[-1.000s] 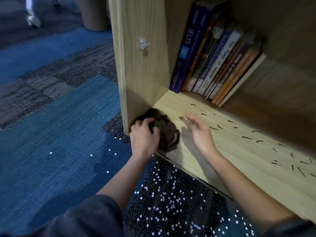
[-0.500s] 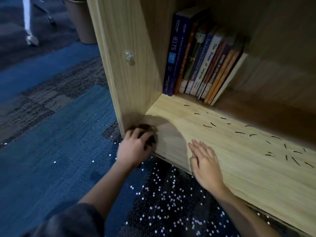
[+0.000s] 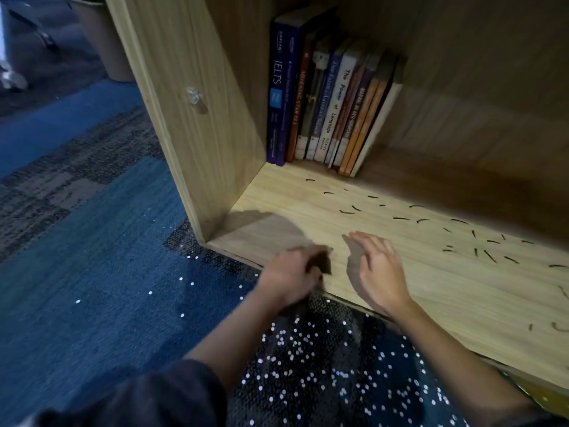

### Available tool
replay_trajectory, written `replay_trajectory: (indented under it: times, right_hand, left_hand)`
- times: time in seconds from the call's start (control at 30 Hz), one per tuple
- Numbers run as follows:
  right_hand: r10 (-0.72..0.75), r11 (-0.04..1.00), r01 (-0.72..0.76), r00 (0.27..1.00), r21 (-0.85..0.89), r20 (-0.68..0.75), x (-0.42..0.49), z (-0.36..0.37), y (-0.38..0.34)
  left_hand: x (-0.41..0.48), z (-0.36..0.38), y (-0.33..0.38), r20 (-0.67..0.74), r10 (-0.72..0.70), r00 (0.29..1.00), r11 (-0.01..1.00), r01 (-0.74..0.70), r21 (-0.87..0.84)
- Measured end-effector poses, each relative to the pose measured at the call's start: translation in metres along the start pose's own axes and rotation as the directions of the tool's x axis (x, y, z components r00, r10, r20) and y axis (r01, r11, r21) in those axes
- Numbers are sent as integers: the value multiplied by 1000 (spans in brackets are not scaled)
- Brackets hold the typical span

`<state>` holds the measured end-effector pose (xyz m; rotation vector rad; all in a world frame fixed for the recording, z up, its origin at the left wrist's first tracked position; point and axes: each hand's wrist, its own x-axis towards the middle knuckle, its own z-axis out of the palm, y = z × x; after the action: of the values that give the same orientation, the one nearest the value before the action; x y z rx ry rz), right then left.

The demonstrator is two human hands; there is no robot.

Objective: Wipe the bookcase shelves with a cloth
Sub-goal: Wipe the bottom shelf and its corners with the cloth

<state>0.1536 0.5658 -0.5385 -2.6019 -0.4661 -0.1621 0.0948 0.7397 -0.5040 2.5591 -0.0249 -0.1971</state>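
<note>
Bookcase shelf [image 3: 308, 211] carries dark specks [image 3: 400, 218]; left hand [image 3: 289, 280] grip clamps the cloth [image 3: 323, 265], right hand [image 3: 378, 269] slack-fingered; firm overlapping rightward strokes advised.

We see a dark brown cloth [image 3: 321, 265], bunched small and mostly hidden in the left hand [image 3: 289, 278] that grips it. It sits at the front edge of the bookcase's bottom shelf [image 3: 462, 291], near the side panel [image 3: 191, 134]. The shelf is pale, level wood, strewn with short dark slivers [image 3: 480, 251] farther from that panel.
</note>
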Motion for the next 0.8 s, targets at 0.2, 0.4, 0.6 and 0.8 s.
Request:
replay_trajectory:
  times: [0.2, 0.4, 0.6, 0.8]
  right_hand:
    - [60, 990, -50, 995, -133, 76, 8, -6, 22]
    - [73, 980, -53, 992, -192, 101, 28, 6, 28]
    - [167, 962, -159, 986, -222, 17, 30, 15, 33]
    - [145, 968, -145, 989, -207, -12, 33, 17, 39]
  left_hand:
    - [25, -26, -52, -164, -262, 951, 955, 280, 95]
    - [36, 23, 0, -19, 171, 985, 985, -170, 39]
    - [88, 1, -20, -11, 67, 998, 996, -66, 68]
    - [144, 19, 24, 44, 186, 982, 975, -190, 116]
